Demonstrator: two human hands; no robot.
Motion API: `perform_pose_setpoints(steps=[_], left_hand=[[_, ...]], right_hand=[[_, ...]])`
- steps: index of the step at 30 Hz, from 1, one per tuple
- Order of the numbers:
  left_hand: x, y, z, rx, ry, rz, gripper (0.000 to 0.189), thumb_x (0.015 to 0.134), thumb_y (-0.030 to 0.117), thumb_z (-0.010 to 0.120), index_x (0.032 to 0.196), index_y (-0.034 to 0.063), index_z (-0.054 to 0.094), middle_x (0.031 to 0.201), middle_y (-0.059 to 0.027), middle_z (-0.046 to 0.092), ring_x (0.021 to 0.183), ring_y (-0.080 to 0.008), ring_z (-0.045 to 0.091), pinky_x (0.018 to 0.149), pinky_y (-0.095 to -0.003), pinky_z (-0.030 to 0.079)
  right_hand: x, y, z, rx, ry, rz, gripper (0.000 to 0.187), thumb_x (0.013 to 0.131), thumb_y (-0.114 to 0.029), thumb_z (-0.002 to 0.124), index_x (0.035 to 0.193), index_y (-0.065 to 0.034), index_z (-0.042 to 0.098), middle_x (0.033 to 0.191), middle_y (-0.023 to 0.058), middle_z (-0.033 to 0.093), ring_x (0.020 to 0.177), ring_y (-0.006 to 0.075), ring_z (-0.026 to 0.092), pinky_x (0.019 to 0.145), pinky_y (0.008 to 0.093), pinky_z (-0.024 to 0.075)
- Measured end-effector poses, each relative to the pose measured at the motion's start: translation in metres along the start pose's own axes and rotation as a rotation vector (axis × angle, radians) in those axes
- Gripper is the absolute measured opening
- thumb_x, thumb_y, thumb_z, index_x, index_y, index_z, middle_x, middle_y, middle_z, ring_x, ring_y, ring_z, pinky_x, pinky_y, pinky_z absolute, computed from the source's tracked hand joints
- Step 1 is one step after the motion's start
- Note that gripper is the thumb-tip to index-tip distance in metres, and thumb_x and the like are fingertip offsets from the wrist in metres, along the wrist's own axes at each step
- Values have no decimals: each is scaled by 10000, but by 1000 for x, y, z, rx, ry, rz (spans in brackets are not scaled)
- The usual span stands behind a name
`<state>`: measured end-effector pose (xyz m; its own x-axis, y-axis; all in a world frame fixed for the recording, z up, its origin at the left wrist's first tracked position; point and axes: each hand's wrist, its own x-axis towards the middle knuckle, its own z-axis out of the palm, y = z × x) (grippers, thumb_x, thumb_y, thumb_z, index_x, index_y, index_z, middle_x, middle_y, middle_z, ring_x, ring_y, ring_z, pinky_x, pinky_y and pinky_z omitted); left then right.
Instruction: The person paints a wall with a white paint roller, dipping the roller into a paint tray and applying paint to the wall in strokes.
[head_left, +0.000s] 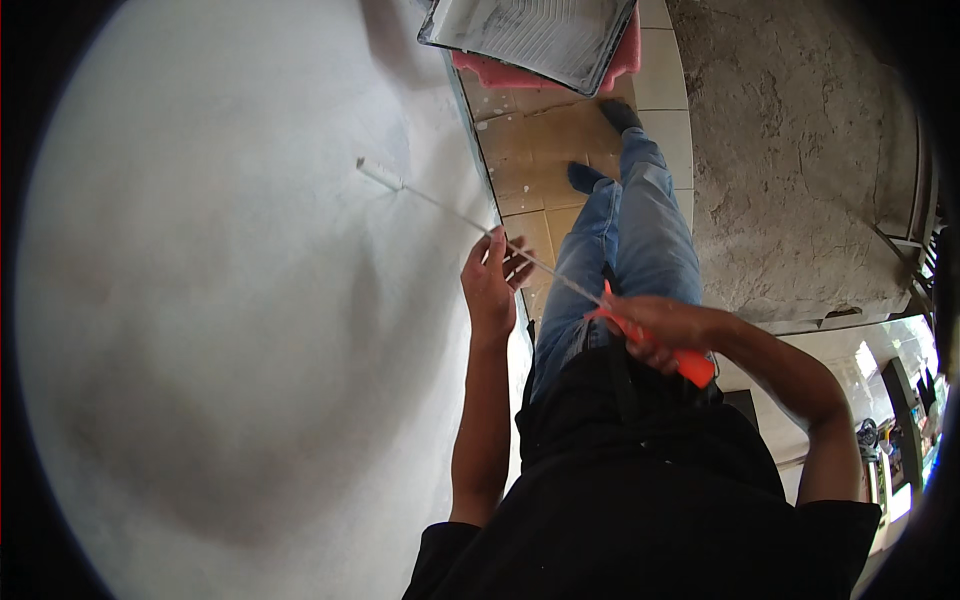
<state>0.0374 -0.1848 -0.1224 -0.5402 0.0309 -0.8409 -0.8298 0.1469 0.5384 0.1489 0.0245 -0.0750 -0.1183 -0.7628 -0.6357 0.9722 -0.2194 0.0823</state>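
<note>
A paint roller (381, 175) with a white cover on a long thin metal rod reaches across in front of the wall. My right hand (664, 322) is wrapped around its orange plastic handle (694, 366), close to my waist. Farther up the rod, my left hand (491, 281) holds it loosely, the thumb lying over the metal and the blurred fingers partly spread behind. The pale painted wall (225, 300) fills the left side, marked by shadows and grey patches. Whether the roller cover touches the wall, I cannot tell.
A paint tray (540, 37) with a ribbed, paint-smeared bed rests on a pink plastic support (510, 75) beyond my feet. Paint-spotted cardboard (525, 161) covers the floor along the wall. Light tiles (664, 71) border a rough concrete surface (795, 150) at right.
</note>
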Motion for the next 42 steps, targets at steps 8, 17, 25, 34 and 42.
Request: perform_pose_setpoints(steps=[8,17,25,34,42], left_hand=[[7,-17,-26,12,-96,16,402,928,281,458,1213,-1,428,1131,-187,553,974,-281,587,839,-386,492],[-22,-126,-115,244,98,-197,431,907,285,518,1197,-24,439,1090,-193,585,969,-274,602,807,-372,508],[-47,-164,-143,284,160,-321,410,914,285,506,1191,-11,445,1108,-184,580,998,-274,588,830,-387,483],[-49,-155,-135,283,153,-252,398,920,298,504,1173,-6,459,1069,-167,600,968,-255,602,800,-367,498],[-39,-140,-133,334,108,-209,393,931,291,483,1185,-8,455,1075,-162,600,968,-251,602,797,-356,498]], right_hand=[[48,-31,-18,85,104,-119,529,861,-652,327,849,-127,395,563,-46,360,399,14,307,345,176,283],[11,-5,-4,79,-31,8,523,860,-655,319,840,-135,376,540,-56,343,381,19,295,343,179,285],[66,-54,-19,163,80,-154,533,840,-668,364,837,-136,399,546,-64,352,390,8,300,337,178,283],[19,-25,-8,96,16,-2,535,834,-679,357,849,-147,409,539,-67,345,379,12,304,341,177,286],[61,-56,-32,125,51,-133,488,862,-629,372,813,-144,397,565,-71,346,404,4,298,361,175,297]])
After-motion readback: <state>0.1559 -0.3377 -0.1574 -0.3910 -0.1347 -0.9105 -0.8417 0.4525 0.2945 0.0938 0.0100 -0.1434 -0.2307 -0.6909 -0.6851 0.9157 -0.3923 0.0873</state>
